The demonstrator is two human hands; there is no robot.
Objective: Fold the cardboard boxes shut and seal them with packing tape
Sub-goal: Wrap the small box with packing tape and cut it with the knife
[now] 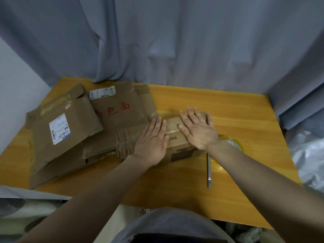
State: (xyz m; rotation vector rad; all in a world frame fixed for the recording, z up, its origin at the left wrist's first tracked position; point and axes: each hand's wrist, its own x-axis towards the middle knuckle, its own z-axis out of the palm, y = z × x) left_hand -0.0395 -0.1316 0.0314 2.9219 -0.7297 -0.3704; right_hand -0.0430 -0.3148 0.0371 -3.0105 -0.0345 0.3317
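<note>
Your left hand [150, 139] and right hand [198, 130] lie flat on the small box [172, 128], fingers straight, gripping nothing. Flattened cartons [70, 123] sit just left of it, the tape roll [234, 143] just right. Lift off for the tape and the flaps will probably pop open.

Brown cardboard box [175, 135] — black digits; flattened carton [119, 109] — red characters; orange-yellow table [228, 109].
</note>
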